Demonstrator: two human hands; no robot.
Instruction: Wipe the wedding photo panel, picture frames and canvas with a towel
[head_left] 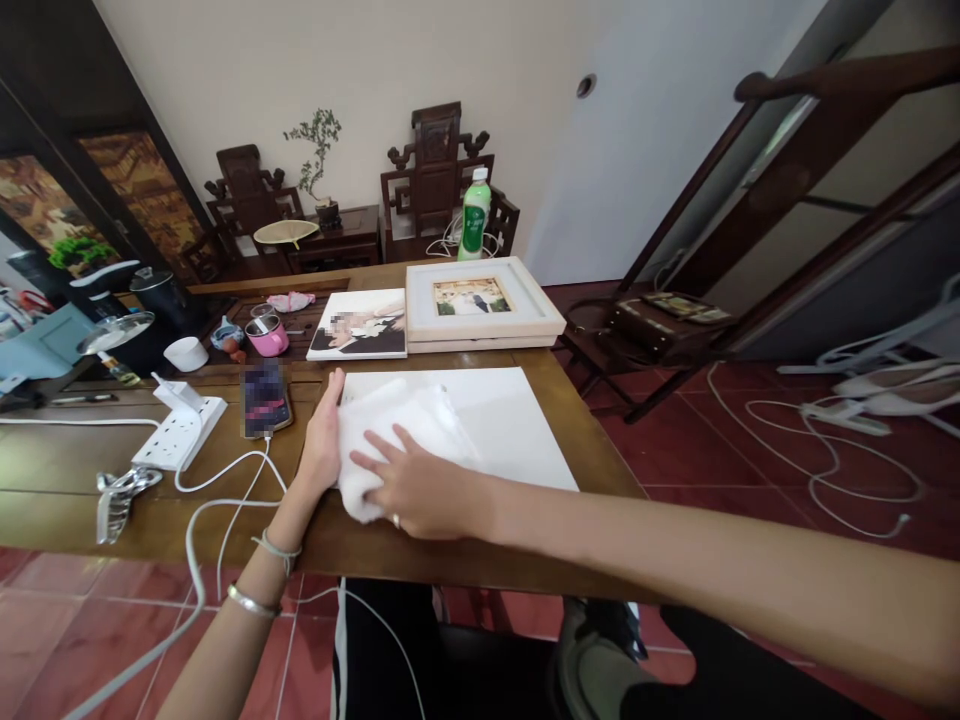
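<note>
A large white board (525, 430) lies flat on the brown wooden table (600, 440). On its left part rests a folded white cloth (420, 410). My right hand (420, 490) is spread over the cloth, fingers apart, pressing on its near left side. My left hand (324, 435) stands on edge along the left side of the board and cloth, its fingers stretched out and pointing away from me. The part of the board under the cloth is hidden.
Behind the board are a photo panel (360, 325) and stacked frames (487, 300), with a green bottle (475, 215) beyond. To the left lie a phone (265, 400), a power strip (180, 435), white cables, a pink cup (268, 336) and a silver clip (120, 500).
</note>
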